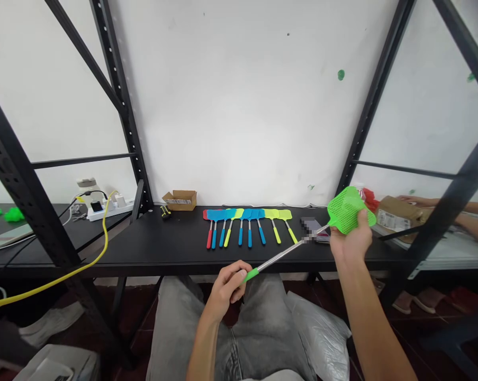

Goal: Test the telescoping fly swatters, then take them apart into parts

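Note:
Both my hands hold one green fly swatter (346,209) whose metal rod is drawn out long, slanting up to the right above the table's front edge. My left hand (226,290) is closed round its green grip, low in front of my lap. Up at the right, my right hand (353,242) grips the perforated green head, with the thumb on its face. Behind, several short fly swatters (244,214) lie in an overlapping row on the black table (175,238), heads toward the wall. Their colours are red, blue and yellow-green, and their handles point at me.
A small open cardboard box (180,200) and a yellow-black tape measure (165,211) lie at the back left. A phone-like object (316,228) sits behind the rod. Black rack posts (122,95) flank the table. A yellow cable (98,254) hangs at left. Another person's arms (461,217) show at far right.

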Tool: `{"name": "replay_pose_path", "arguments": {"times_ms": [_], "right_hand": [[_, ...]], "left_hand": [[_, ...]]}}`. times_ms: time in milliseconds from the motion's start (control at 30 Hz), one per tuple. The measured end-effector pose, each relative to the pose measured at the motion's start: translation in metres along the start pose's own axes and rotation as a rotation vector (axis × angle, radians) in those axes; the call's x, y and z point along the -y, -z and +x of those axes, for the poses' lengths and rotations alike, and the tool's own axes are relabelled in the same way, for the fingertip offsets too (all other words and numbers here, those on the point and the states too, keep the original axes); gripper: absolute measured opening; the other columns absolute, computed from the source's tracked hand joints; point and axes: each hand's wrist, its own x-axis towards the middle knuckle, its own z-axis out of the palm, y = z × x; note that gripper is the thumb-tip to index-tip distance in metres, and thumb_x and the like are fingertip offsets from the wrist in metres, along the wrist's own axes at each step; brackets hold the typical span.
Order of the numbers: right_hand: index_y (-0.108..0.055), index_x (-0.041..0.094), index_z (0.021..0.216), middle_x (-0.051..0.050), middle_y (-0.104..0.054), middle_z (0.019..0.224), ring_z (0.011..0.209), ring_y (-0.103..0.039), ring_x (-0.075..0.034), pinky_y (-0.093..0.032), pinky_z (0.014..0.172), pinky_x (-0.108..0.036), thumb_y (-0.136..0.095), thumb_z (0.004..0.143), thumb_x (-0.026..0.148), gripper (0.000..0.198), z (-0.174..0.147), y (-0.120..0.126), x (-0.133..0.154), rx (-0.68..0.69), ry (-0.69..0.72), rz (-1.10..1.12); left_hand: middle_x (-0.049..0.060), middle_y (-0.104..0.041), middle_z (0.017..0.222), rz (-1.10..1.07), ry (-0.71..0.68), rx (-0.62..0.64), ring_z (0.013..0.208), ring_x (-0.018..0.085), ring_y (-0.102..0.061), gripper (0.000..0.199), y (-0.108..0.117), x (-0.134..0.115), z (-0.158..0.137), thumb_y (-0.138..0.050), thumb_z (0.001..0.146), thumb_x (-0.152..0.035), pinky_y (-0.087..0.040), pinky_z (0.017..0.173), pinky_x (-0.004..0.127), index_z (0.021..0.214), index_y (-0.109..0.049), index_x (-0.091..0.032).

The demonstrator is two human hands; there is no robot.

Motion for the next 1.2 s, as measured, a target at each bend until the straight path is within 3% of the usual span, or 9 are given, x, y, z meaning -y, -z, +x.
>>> {"name": "replay_pose_path", "arguments": {"times_ms": [900, 1200], "right_hand": [[-0.059, 0.021, 0.108, -0.004, -0.067, 0.106, 0.074, -0.063, -0.014, -0.045, 0.049, -0.023, -0.069, 0.079, 0.051, 0.043, -0.038, -0.011, -0.016, 0.069, 0.033, -0.151], [-0.062, 0.017, 0.102, -0.006, -0.069, 0.102, 0.087, -0.067, -0.019, -0.056, 0.074, -0.035, -0.069, 0.077, 0.051, 0.043, -0.087, -0.028, -0.038, 0.13, -0.047, -0.182]], "left_hand": [[-0.009, -0.025, 0.041, 0.017, -0.051, -0.154, 0.039, 0.004, -0.017, 0.033, 0.002, -0.01, -0.001, -0.056, 0.092, -0.042, -0.016, 0.043, 0.023, 0.076, -0.06, -0.014], [-0.011, -0.023, 0.043, -0.095, -0.061, -0.152, 0.038, 0.004, -0.013, 0.034, -0.027, 0.006, 0.011, -0.055, 0.092, -0.047, -0.014, 0.04, 0.021, 0.087, -0.061, -0.014]]}}
